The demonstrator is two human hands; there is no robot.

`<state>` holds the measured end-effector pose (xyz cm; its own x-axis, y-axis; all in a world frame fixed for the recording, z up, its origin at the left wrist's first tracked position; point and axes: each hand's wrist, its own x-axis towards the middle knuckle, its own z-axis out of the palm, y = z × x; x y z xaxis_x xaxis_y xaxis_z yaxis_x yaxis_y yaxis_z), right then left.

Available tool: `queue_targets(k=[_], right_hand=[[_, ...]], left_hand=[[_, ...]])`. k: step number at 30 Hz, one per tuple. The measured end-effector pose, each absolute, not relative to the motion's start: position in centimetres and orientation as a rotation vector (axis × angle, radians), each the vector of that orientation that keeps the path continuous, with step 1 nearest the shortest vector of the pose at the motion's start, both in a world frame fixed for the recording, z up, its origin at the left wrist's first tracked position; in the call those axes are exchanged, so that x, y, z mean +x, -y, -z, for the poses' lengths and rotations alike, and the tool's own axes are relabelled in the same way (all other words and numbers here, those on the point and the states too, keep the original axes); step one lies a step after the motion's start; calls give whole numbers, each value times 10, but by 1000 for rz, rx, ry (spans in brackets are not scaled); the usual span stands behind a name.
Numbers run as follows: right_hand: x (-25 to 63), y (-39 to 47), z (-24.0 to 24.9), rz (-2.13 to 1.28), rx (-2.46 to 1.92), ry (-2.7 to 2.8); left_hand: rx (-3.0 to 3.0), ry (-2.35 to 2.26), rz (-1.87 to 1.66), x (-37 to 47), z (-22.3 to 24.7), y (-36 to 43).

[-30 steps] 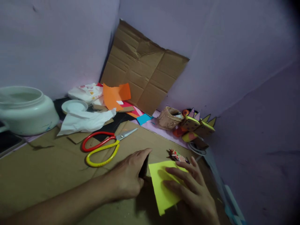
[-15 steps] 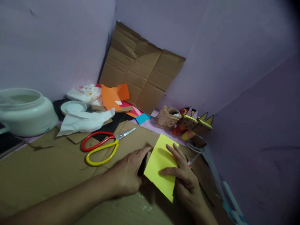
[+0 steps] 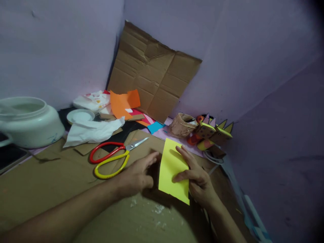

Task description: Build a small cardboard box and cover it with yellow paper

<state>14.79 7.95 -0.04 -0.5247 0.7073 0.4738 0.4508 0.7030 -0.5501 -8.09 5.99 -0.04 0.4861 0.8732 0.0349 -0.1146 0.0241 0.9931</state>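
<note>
A sheet of yellow paper (image 3: pixel 172 168) stands tilted over the cardboard-covered table. My right hand (image 3: pixel 196 177) grips it at the right side, fingers lying across its front. Behind its left edge shows a dark strip, perhaps a cardboard piece, mostly hidden by the paper. My left hand (image 3: pixel 138 175) is just left of that strip, thumb and fingers apart; whether its fingertips touch the piece is unclear. Scissors (image 3: pixel 113 157) with one red and one yellow handle lie beyond my left forearm, blades pointing right.
At the left stands a white pot (image 3: pixel 30 125). Crumpled white tissue (image 3: pixel 93 131), a round lid (image 3: pixel 80 115) and orange paper (image 3: pixel 124 101) lie at the back. A cardboard sheet (image 3: pixel 154 71) leans on the wall. Right of it are a brown holder (image 3: pixel 181 126) and decorated cardboard crafts (image 3: pixel 215 131).
The yellow paper has turned more upright and shifted slightly in my right hand's grip. My left hand has drawn back a little to the left, its fingers loosened from the dark piece.
</note>
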Motion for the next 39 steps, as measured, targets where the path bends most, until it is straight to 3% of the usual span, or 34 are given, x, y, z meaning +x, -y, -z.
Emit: queue_targets(k=[11,15,19,27,39], right_hand=[[139,-78,1,-522,-954,2069],[141,-60,-5,-638,-1274,1536],[136,-38,-10,-965,-1462,1129],[119,-27,1,-1311,-1572,1133],[111,-37,-4,-1289,-1493,1004]], left_hand=[[1155,-1098,-962,-57,2,-67],[1186,-1126,-983,-57,1,-66],[1192,-1131,-972,-57,2,-66],[1239,-1116,-1025,-58,5,-63],[1246,-1041,-1037,-60,2,-60]])
